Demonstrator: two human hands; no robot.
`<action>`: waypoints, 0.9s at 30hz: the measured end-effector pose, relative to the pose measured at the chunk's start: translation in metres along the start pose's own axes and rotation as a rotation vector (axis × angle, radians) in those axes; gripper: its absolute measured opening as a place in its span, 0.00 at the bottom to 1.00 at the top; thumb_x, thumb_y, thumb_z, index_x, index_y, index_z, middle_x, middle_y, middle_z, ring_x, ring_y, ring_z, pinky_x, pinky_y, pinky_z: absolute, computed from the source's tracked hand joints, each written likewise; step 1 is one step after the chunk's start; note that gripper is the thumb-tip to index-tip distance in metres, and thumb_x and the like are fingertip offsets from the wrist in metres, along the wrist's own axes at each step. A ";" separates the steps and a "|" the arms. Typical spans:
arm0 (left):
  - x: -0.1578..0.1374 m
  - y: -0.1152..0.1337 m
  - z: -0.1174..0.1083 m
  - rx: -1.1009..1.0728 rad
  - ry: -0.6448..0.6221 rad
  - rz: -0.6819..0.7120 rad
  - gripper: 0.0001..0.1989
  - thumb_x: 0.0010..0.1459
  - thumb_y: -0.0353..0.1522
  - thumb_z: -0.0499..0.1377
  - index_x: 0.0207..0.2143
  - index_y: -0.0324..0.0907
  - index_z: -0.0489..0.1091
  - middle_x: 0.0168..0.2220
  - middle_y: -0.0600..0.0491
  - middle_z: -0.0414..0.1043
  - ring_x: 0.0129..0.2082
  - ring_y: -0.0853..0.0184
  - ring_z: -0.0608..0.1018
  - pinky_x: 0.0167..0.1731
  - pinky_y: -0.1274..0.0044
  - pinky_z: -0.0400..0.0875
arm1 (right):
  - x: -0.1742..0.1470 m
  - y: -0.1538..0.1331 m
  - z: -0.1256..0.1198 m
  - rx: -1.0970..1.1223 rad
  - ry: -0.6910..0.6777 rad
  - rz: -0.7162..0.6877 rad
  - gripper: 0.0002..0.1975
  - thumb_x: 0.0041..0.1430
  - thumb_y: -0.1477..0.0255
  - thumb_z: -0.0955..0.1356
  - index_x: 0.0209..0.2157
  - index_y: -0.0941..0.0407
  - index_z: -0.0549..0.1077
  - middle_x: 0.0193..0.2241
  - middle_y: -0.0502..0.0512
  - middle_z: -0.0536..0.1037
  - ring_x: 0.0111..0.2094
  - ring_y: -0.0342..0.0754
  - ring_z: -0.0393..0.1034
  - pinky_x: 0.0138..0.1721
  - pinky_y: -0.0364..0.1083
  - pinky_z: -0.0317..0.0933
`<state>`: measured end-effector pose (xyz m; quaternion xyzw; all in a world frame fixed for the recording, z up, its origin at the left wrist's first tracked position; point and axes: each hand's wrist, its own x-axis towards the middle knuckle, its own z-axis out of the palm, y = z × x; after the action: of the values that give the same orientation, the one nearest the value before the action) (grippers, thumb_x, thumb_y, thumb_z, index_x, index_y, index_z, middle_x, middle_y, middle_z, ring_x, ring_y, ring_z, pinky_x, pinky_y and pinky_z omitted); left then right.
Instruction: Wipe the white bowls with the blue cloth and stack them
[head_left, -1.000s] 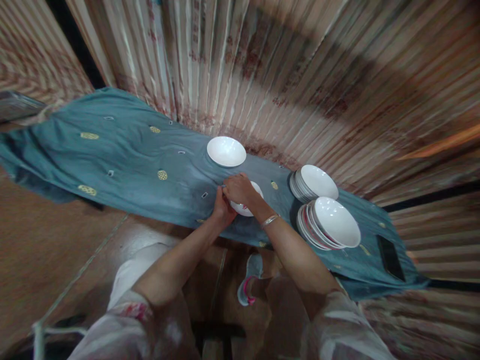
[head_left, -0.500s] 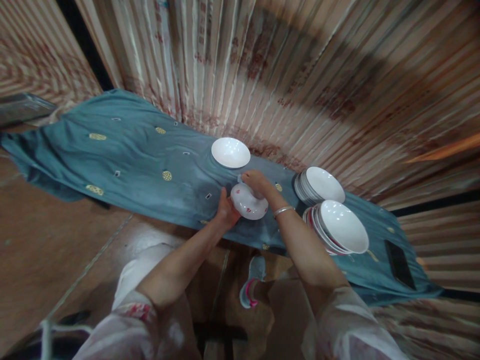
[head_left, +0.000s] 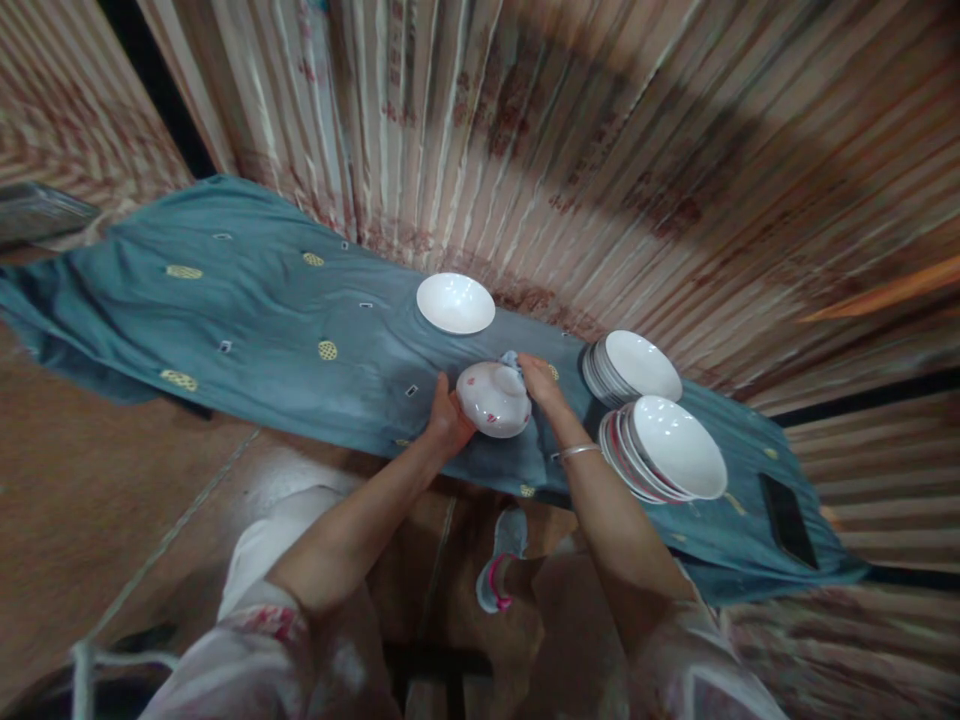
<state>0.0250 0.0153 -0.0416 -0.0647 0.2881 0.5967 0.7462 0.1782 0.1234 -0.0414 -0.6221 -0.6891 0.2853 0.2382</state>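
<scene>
One patterned bowl [head_left: 493,404], base upward, is being held in the fingers of the left hand [head_left: 448,420] above the table [head_left: 367,365]. The fingers of the right hand [head_left: 540,379] are holding a bluish cloth [head_left: 510,359] at its far right side.

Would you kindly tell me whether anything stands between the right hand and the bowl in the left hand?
Yes, what looks like a small pale blue cloth sits between the right hand and the held bowl, at the bowl's far side. Nothing else visible is in the way; the left hand holds the bowl directly.
</scene>
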 end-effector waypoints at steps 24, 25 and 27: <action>-0.002 0.001 0.004 0.022 -0.001 0.000 0.32 0.68 0.48 0.40 0.60 0.34 0.66 0.44 0.41 0.81 0.46 0.52 0.81 0.51 0.64 0.73 | -0.122 0.023 0.052 -0.092 0.495 -0.091 0.28 0.70 0.64 0.50 0.61 0.64 0.63 0.57 0.73 0.72 0.60 0.55 0.65 0.58 0.56 0.60; -0.001 0.001 0.003 0.019 -0.006 -0.002 0.32 0.68 0.48 0.40 0.60 0.34 0.66 0.44 0.42 0.81 0.46 0.52 0.81 0.51 0.64 0.73 | -0.127 0.023 0.054 -0.131 0.494 -0.100 0.28 0.70 0.64 0.49 0.62 0.65 0.62 0.58 0.73 0.71 0.61 0.55 0.64 0.59 0.56 0.60; -0.001 0.001 0.002 0.024 -0.011 -0.003 0.32 0.68 0.48 0.41 0.60 0.35 0.66 0.45 0.42 0.81 0.47 0.53 0.81 0.51 0.65 0.73 | -0.137 0.020 0.058 -0.202 0.491 -0.112 0.29 0.71 0.64 0.49 0.63 0.65 0.60 0.60 0.74 0.68 0.64 0.55 0.61 0.59 0.56 0.60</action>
<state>0.0248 0.0154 -0.0391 -0.0529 0.2911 0.5925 0.7492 0.1690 -0.0173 -0.0934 -0.6542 -0.6689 0.0422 0.3504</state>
